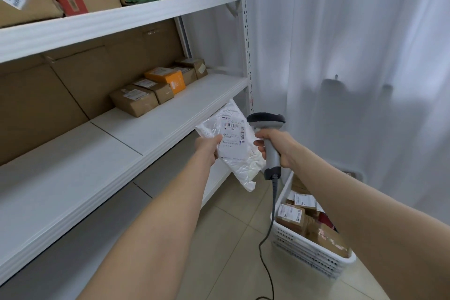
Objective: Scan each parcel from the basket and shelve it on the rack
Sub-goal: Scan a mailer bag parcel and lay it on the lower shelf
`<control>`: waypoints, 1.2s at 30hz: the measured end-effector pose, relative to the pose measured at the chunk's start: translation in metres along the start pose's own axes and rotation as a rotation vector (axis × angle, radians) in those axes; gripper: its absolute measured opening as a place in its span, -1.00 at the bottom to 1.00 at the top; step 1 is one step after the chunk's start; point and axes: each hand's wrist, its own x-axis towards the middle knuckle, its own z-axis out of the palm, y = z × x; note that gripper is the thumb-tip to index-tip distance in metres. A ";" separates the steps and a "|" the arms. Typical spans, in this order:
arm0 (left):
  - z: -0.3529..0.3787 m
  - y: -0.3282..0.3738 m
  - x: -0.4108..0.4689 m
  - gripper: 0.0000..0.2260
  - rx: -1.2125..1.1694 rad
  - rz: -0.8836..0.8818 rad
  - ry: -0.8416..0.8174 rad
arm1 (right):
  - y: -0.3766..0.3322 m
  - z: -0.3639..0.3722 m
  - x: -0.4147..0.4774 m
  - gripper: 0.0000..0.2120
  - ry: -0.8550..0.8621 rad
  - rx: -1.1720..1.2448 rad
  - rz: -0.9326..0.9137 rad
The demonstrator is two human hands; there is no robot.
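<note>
Beside the rack [146, 126], the left hand [207, 148] pinches the white parcel [233, 143], long axis tilted toward the shelf edge, while the right hand [277, 143] grips the scanner [267, 134] just right of its label.

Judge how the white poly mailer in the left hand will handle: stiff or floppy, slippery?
Probably floppy: the white poly mailer sags crinkled below the left hand gripping its edge. Likely light: one hand holds it. Glossy film may slip.
</note>
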 end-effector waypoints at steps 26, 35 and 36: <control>-0.188 0.068 0.037 -0.59 -0.227 0.021 0.056 | 0.003 0.200 0.068 -0.87 -0.095 0.162 -0.048; -0.270 0.116 0.199 -0.68 -0.183 0.007 0.382 | -0.030 0.319 0.174 -0.88 -0.167 0.158 0.068; -0.279 0.122 0.218 -0.61 -0.156 -0.004 0.422 | -0.033 0.334 0.187 -0.88 -0.168 0.151 0.079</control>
